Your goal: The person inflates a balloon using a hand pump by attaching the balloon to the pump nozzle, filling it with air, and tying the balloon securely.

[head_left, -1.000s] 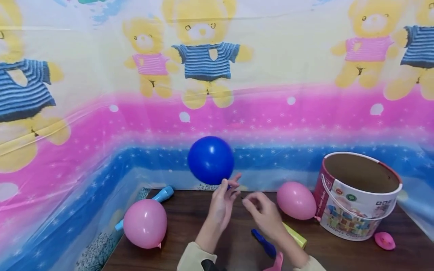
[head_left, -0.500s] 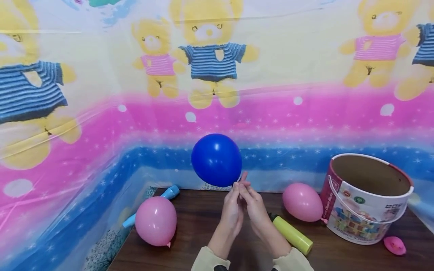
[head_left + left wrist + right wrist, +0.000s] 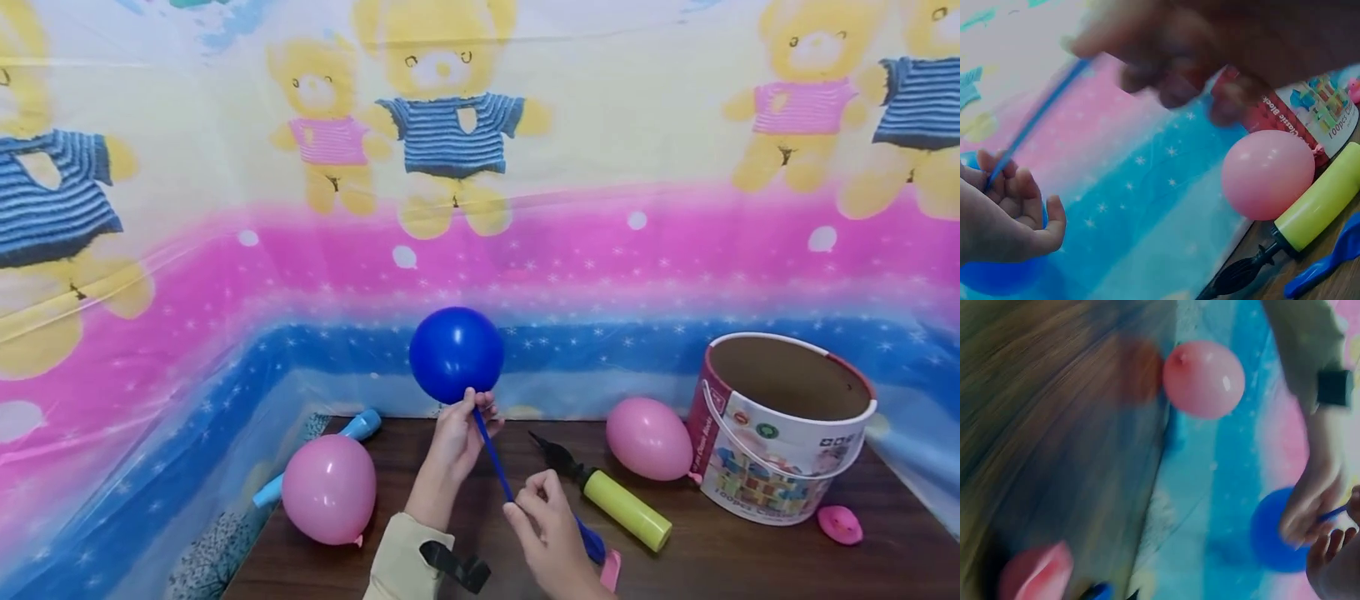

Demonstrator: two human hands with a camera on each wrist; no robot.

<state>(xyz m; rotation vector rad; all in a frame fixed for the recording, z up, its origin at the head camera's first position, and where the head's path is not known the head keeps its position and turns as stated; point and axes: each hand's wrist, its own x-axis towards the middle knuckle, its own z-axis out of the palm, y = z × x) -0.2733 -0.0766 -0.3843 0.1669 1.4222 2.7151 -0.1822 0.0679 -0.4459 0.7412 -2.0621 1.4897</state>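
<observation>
A round blue balloon (image 3: pixel 456 354), inflated, stands up above my left hand (image 3: pixel 450 442), whose thumb and fingers pinch it at the base of the neck. The neck (image 3: pixel 492 454) is drawn out into a long thin strip running down to the right. My right hand (image 3: pixel 551 537) pinches the strip's lower end between thumb and fingers. In the left wrist view the right hand (image 3: pixel 1166 56) is blurred, and the strip is taut between both hands. The right wrist view shows the balloon (image 3: pixel 1275 531) partly behind my left hand (image 3: pixel 1316 506).
Inflated pink balloons sit left (image 3: pixel 330 490) and right (image 3: pixel 649 439) on the brown table (image 3: pixel 337 575). A yellow pump (image 3: pixel 626 510) with black nozzle lies near a limp blue balloon (image 3: pixel 591 542) and limp pink one (image 3: pixel 611 571). A bucket (image 3: pixel 780 467), small pink object (image 3: pixel 840 525) and light-blue tube (image 3: pixel 363 425) stand around.
Half a second ago both hands met at the balloon's base. Now the right hand has moved down and right with the neck's end, stretching it; the left hand and balloon have shifted left.
</observation>
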